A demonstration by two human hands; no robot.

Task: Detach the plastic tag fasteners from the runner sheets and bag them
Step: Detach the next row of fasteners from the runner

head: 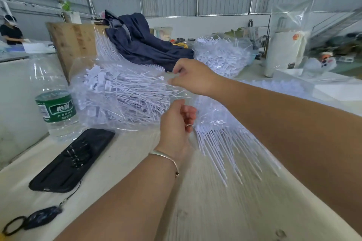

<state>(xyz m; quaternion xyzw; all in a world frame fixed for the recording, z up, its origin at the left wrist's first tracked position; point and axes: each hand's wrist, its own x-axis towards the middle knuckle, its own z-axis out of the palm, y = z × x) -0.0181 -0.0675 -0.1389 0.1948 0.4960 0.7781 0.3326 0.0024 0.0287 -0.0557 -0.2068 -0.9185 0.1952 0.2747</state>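
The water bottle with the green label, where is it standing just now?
In the head view the water bottle stands upright at the left of the table, just behind the black phone and beside the clear bag of fasteners.

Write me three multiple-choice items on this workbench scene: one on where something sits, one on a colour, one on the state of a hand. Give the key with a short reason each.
1. Where does the black phone case lie?
A. On the table, nearer the camera than the water bottle
B. On top of the dark blue cloth
C. Inside the clear bag

2. What colour is the water bottle's label?
A. Red
B. Green
C. Yellow

3. What is the right hand doing?
A. Lying flat on the table
B. Gripping the water bottle
C. Pinching at the mouth of the clear bag of fasteners

Key: 1 A, the case lies on the table just in front of the bottle. 2 B, the band round the bottle is green. 3 C, its fingertips are curled together at the bag's edge, by the white fasteners.
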